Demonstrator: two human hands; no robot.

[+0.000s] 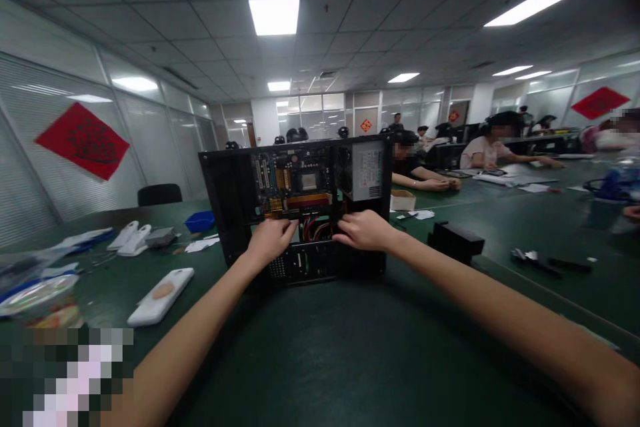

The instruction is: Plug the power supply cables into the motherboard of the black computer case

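Note:
An open black computer case [225, 200] stands upright on the green table [350, 360], its motherboard [297, 183] and grey power supply [367, 170] facing me. My left hand [273, 239] reaches into the case's middle with fingers curled, at the red and yellow cables [317, 228]. My right hand [365, 230] meets it from the right, fingers bent onto the same cable bundle. What either hand actually grips is hidden by the fingers.
A white phone [160, 297] lies left of the case. White handsets [131, 239] and a blue tray [200, 220] sit further back left. A black box [456, 240] and black tool [537, 260] lie to the right. Several people sit at the far right tables.

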